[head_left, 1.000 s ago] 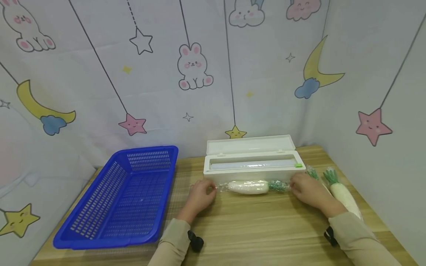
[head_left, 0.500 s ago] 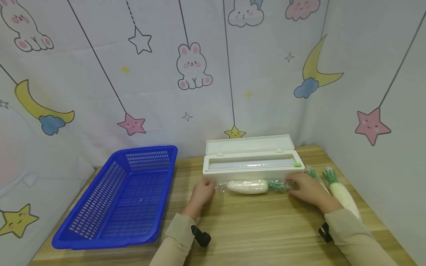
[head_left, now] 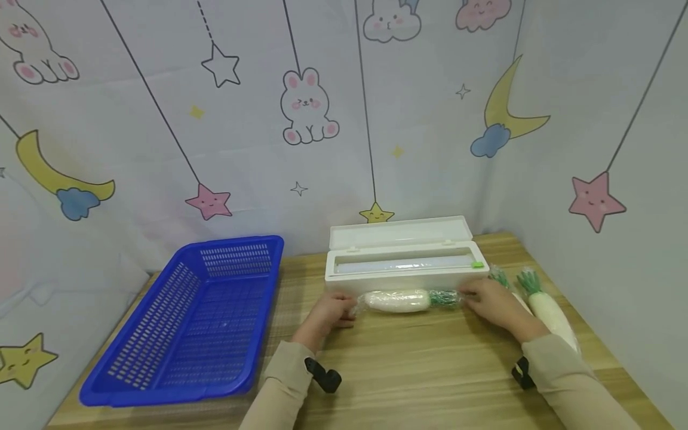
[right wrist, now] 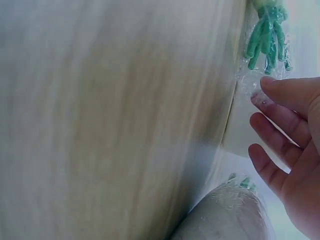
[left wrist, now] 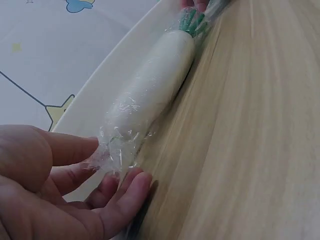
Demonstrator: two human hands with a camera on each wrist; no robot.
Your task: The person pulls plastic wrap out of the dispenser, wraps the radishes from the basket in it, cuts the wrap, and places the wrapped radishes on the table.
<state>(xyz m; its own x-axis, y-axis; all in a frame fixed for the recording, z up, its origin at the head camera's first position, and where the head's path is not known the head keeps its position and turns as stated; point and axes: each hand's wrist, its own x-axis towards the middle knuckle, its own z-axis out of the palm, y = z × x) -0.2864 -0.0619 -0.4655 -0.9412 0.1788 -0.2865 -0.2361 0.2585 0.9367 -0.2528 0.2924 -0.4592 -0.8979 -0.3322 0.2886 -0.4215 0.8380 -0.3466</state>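
A white radish (head_left: pixel 398 301) with green tops lies crosswise in clear plastic wrap, against the front of a white wrap dispenser (head_left: pixel 398 283). At its root end is my left hand (head_left: pixel 329 312); its thumb and fingers stand apart around the loose wrap tail (left wrist: pixel 117 152), touching it. At the leafy end, my right hand (head_left: pixel 491 300) pinches the wrap (right wrist: pixel 255 82) between thumb and index finger, with the other fingers spread. The green tops (right wrist: pixel 270 40) show through the wrap in the right wrist view.
The dispenser's lid (head_left: pixel 400 233) stands raised, with a film roll (head_left: pixel 403 264) inside and a green slider (head_left: pixel 477 264) at its right end. Two more radishes lie at the right, one (head_left: pixel 550 313) in front of the other. A blue basket (head_left: pixel 249 352) stands left on the wooden table (head_left: pixel 419 382).
My left hand has shifted slightly right at the root end, and its fingers have spread from a closer pinch. The right hand stays by the leafy end. The head view has shifted slightly.
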